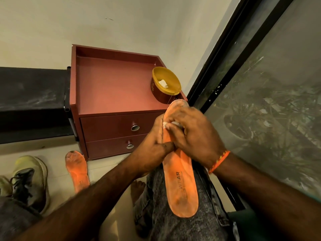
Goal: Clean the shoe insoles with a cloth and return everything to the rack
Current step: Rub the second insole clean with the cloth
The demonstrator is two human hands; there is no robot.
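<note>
An orange insole (180, 181) lies lengthwise on my right knee, its heel toward me and its toe pointing at the cabinet. My left hand (152, 145) grips its left edge near the middle, thumb laid across the top. My right hand (194, 134) pinches a small white cloth (169, 124) and presses it on the insole's front part. A second orange insole (77, 171), dirty at the toe, lies on the floor to the left. Beside it stands a pale yellow and grey shoe (29, 178).
A dark red two-drawer cabinet (111, 94) stands against the wall in front of me. On its top at the right sits a yellow-lidded tub (165, 85) with white tissue showing. A black bench (31, 100) is at left, a glass door (260, 101) at right.
</note>
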